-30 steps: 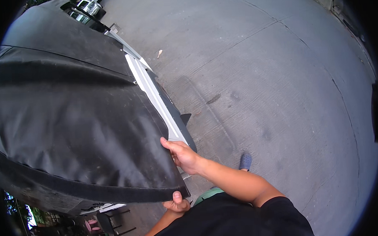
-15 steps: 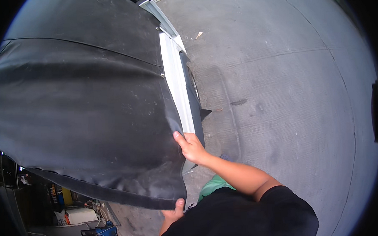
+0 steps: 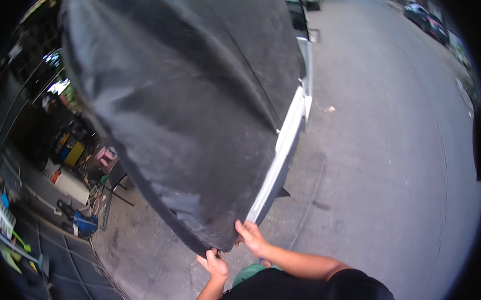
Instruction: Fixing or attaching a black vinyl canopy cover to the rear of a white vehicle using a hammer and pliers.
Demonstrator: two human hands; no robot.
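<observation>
A large black vinyl cover (image 3: 190, 104) drapes over a vehicle with a white side rail (image 3: 290, 128), creased down its middle. My right hand (image 3: 249, 238) grips the cover's near right edge beside the rail, thumb on top. My left hand (image 3: 215, 263) holds the cover's bottom hem at the near corner, to the left of and lower than my right hand. The fingers of both hands are partly hidden by the cover.
At left are a dark open area with a chair (image 3: 115, 179), a pink stool (image 3: 105, 156), a blue tool (image 3: 85, 224) and clutter. Parked cars (image 3: 425, 21) line the concrete road (image 3: 380, 144) on the right. A green-clad leg (image 3: 246, 276) shows below.
The view has swung, now showing more road and the cluttered area. The held corner sits lower in view, with both hands still on it and my left hand further left.
</observation>
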